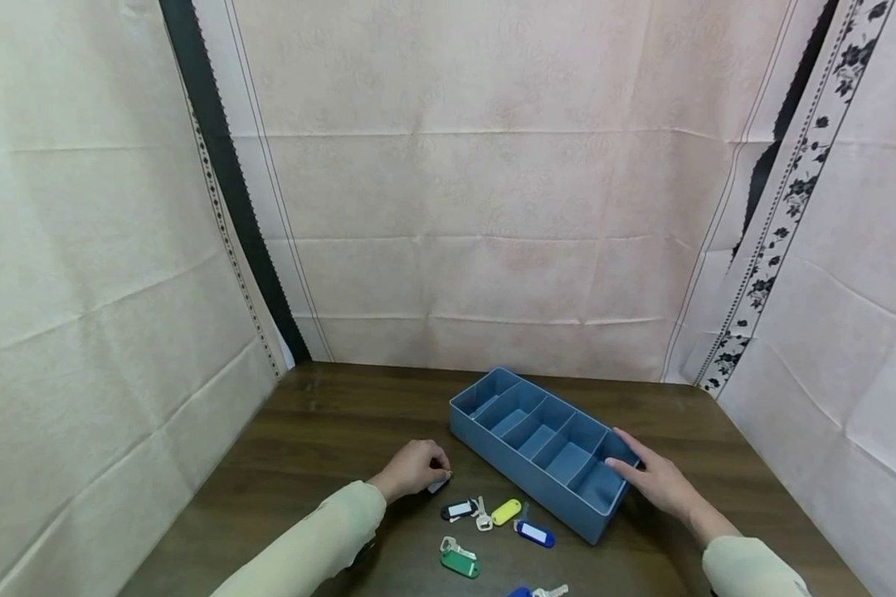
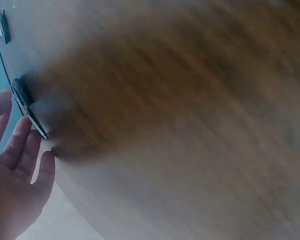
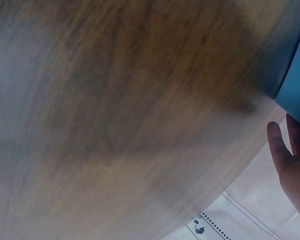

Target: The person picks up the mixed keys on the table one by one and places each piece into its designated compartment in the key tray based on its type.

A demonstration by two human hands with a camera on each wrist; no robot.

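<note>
Left hand [image 1: 412, 469] pinching a dark key tag [image 1: 437, 486], right hand [image 1: 660, 479] on a blue compartment box [image 1: 518, 468].
The left grip is nearly closed, thumb and fingertips on the dark key tag, just left of the box; rightward on the wooden counter [image 1: 314, 431] lie a green key tag [image 1: 459, 565], a black-framed key tag [image 1: 458, 510], a yellow key tag [image 1: 506, 512] and a blue key tag [image 1: 535, 533]; the right grip, parted around the box wall, holds its right end, thumb inside, fingers outside.
</note>
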